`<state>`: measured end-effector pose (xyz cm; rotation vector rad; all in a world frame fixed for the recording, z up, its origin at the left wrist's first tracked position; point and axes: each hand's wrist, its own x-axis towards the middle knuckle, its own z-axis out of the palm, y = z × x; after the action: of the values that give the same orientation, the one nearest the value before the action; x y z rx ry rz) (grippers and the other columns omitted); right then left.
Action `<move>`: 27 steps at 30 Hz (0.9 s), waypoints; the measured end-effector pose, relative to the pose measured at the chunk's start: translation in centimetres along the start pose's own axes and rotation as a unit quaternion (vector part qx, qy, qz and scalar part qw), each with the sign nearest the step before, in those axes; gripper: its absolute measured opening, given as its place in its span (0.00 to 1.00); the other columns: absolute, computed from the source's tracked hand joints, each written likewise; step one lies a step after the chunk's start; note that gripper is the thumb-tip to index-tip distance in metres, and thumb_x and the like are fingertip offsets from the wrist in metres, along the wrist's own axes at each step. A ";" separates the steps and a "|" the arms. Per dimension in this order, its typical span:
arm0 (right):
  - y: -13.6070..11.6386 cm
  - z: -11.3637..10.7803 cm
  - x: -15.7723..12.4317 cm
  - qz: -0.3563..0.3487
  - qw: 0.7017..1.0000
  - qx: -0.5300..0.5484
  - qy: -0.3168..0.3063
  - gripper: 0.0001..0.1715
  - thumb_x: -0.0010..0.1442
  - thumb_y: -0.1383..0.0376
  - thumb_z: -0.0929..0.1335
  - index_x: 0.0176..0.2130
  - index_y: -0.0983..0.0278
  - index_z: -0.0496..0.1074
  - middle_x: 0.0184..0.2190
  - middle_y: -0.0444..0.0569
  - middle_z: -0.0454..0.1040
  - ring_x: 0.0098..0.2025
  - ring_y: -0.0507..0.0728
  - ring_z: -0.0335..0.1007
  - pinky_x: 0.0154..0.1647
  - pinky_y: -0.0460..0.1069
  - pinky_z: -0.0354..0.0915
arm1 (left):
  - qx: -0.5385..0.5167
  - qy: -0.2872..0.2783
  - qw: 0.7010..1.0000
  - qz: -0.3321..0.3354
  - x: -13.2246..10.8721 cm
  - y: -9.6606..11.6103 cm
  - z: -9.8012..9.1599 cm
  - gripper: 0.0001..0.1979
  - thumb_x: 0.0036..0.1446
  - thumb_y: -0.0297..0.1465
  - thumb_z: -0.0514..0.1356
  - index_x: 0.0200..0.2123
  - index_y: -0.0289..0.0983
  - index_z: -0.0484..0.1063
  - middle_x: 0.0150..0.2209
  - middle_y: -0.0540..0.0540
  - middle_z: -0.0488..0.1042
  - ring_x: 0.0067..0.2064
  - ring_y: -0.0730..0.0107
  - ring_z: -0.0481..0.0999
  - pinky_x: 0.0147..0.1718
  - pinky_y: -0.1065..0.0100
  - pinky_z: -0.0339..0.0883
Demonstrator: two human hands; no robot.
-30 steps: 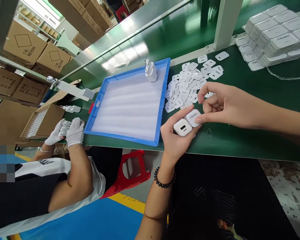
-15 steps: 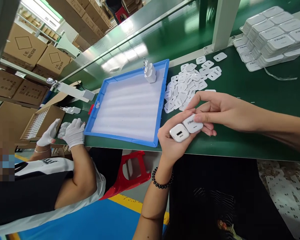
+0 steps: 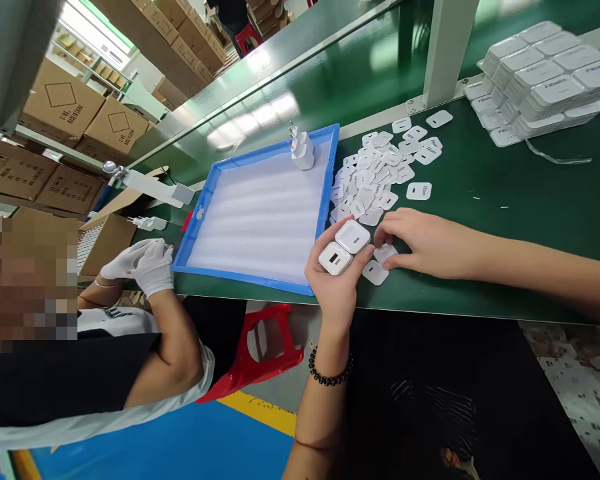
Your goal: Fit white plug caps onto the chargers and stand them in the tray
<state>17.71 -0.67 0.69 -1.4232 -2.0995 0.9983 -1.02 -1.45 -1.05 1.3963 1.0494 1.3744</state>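
My left hand [image 3: 336,287] grips a white charger block [image 3: 344,245] at the table's front edge, its port face toward me. My right hand [image 3: 420,241] lies on the green table [image 3: 505,220] just right of the charger, fingertips pinched on a small white label [image 3: 386,253]. Another white label [image 3: 375,272] lies just below it. A heap of the same white labels [image 3: 375,179] lies beyond, beside the blue tray [image 3: 325,193]. One white charger [image 3: 303,148] stands at the tray's far corner, prongs up.
Stacks of white sheets [image 3: 540,73] stand at the far right. A white post [image 3: 445,47] rises behind the labels. A co-worker in white gloves [image 3: 140,263] handles small parts to my left, by cardboard boxes [image 3: 70,107]. A red stool [image 3: 260,347] sits below the table.
My right hand left the charger's top and dropped onto the table to a loose label. My left hand shifted the charger a little left, toward the tray.
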 end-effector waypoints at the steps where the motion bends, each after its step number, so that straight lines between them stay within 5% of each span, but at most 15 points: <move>1: 0.0 0.1 0.0 0.003 1.000 -0.001 -0.004 0.11 0.54 0.59 0.72 0.37 0.62 0.74 0.41 0.56 0.76 0.49 0.68 0.70 0.44 0.56 0.65 | 0.001 -0.005 1.000 -0.003 0.0 0.0 0.0 0.23 0.49 0.33 0.75 0.50 0.43 0.80 0.52 0.46 0.82 0.55 0.59 0.81 0.54 0.61 0.77; 7: -0.3 0.0 0.2 0.019 1.000 0.001 -0.007 0.12 0.52 0.60 0.73 0.34 0.61 0.68 0.37 0.53 0.75 0.45 0.66 0.70 0.41 0.54 0.63 | -0.007 -0.016 0.999 -0.039 0.2 0.2 0.0 0.23 0.48 0.32 0.76 0.49 0.42 0.81 0.50 0.47 0.83 0.54 0.61 0.81 0.53 0.64 0.76; 13: -0.8 -1.9 -0.4 0.083 0.992 0.093 -0.021 0.14 0.60 0.57 0.71 0.32 0.60 0.64 0.25 0.45 0.74 0.26 0.56 0.69 0.29 0.51 0.59 | -0.013 -0.019 0.999 -0.044 0.1 0.1 0.0 0.24 0.46 0.33 0.77 0.48 0.42 0.81 0.50 0.46 0.83 0.52 0.61 0.82 0.50 0.64 0.77; 17: -0.9 -2.8 -1.0 0.113 0.978 0.173 0.038 0.16 0.65 0.53 0.69 0.36 0.58 0.60 0.23 0.43 0.76 0.17 0.53 0.64 0.24 0.52 0.57 | -0.020 -0.035 0.998 -0.048 0.0 0.0 0.0 0.24 0.46 0.31 0.77 0.48 0.43 0.81 0.49 0.46 0.83 0.52 0.61 0.82 0.49 0.64 0.77; 22: -1.1 -3.2 -1.3 0.058 0.965 0.236 0.098 0.14 0.63 0.55 0.71 0.43 0.56 0.65 0.21 0.42 0.71 0.21 0.55 0.64 0.22 0.52 0.59 | -0.029 -0.043 0.998 -0.039 0.0 0.2 0.1 0.23 0.46 0.28 0.77 0.47 0.44 0.81 0.48 0.50 0.84 0.50 0.67 0.81 0.49 0.69 0.75; 27: -2.7 -3.0 -1.7 0.009 0.926 0.377 0.033 0.16 0.60 0.59 0.74 0.46 0.59 0.70 0.20 0.41 0.72 0.21 0.53 0.67 0.21 0.50 0.60 | 0.009 -0.071 0.997 0.009 -0.1 0.4 0.4 0.23 0.48 0.29 0.76 0.49 0.41 0.80 0.48 0.46 0.84 0.49 0.62 0.83 0.47 0.66 0.77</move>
<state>18.75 -1.88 4.73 -1.0431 -1.3914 1.5160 -0.60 -1.64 -0.70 1.4972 0.9609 1.2609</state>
